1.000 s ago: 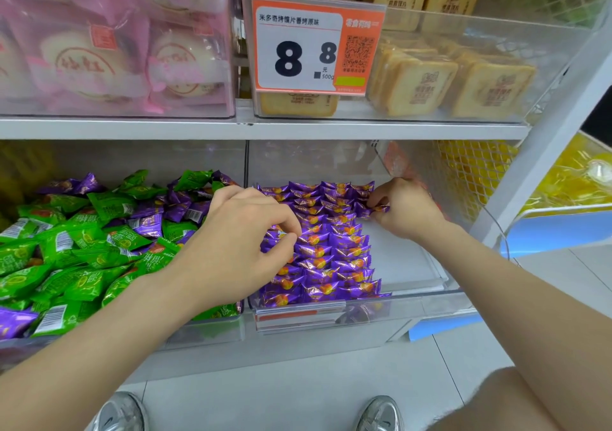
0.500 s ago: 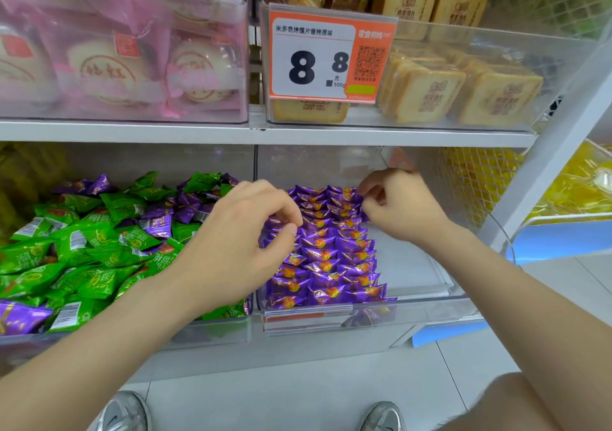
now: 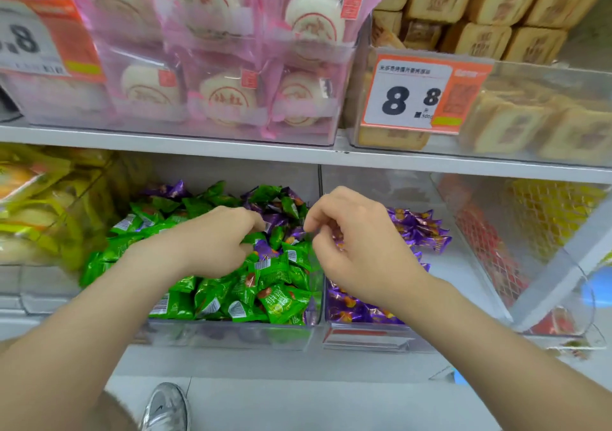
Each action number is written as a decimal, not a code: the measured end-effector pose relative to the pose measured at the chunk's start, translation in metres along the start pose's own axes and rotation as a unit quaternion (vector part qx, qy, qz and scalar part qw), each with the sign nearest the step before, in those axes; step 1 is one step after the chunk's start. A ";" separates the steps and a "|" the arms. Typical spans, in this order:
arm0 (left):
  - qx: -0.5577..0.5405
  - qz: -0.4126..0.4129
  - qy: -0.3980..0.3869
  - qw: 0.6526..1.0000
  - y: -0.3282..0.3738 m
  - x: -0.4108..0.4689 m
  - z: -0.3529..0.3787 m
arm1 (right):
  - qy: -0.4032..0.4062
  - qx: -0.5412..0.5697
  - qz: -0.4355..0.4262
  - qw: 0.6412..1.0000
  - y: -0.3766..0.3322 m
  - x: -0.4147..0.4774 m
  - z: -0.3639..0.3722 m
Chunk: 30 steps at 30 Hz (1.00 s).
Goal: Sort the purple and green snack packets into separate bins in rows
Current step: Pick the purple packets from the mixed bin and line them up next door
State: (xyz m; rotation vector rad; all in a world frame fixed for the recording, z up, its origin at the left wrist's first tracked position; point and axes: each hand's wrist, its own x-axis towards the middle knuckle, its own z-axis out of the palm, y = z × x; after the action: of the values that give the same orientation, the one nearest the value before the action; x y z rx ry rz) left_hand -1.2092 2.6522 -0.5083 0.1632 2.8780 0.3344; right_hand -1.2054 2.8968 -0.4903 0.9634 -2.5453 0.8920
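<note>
Shop shelving of white metal (image 3: pixel 231 147) fills the view, with stock in clear bins on two levels. On the upper level, from the left, sit round white pastries in pink wrappers (image 3: pixel 228 96), then an orange-and-white price tag reading 8.8 (image 3: pixel 417 99), then tan square cakes stacked in clear wrap (image 3: pixel 480 39).

On the lower level, yellow packets (image 3: pixel 36 205) blur at the far left. Next to them, a clear plastic bin (image 3: pixel 231 333) holds a loose heap of shiny green snack packets (image 3: pixel 275 301), with shiny purple snack packets (image 3: pixel 172 190) mixed in along the back and middle of the heap. The person's left hand (image 3: pixel 215 241) is lowered onto this heap, fingers curled down and tips against a purple packet; whether it actually grips one cannot be told. The right hand (image 3: pixel 361 255) hovers over the divider between this bin and the next, fingers loosely curled, with nothing visibly held.

Beneath and beyond that hand, a second clear bin (image 3: pixel 463 281) contains only purple packets laid in rows (image 3: pixel 420 228) on its left side. Farther right, red and yellow goods (image 3: pixel 490 241) show through another clear wall.
</note>
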 end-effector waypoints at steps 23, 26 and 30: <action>0.084 -0.016 0.095 0.992 -0.033 0.035 -0.006 | -0.278 -0.240 0.057 0.928 -0.040 0.066 0.065; 0.079 -0.011 0.105 0.991 -0.037 0.030 -0.010 | -0.285 -0.184 0.088 0.937 -0.031 0.070 0.075; 0.045 0.025 0.073 0.996 -0.042 0.027 -0.008 | -0.280 -0.140 0.088 0.946 -0.026 0.072 0.086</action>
State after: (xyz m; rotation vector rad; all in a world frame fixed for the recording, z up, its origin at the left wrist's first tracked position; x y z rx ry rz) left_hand -1.2404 2.6135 -0.5171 0.2360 3.0402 0.2345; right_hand -1.2447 2.7912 -0.5123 1.0213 -3.1607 0.2928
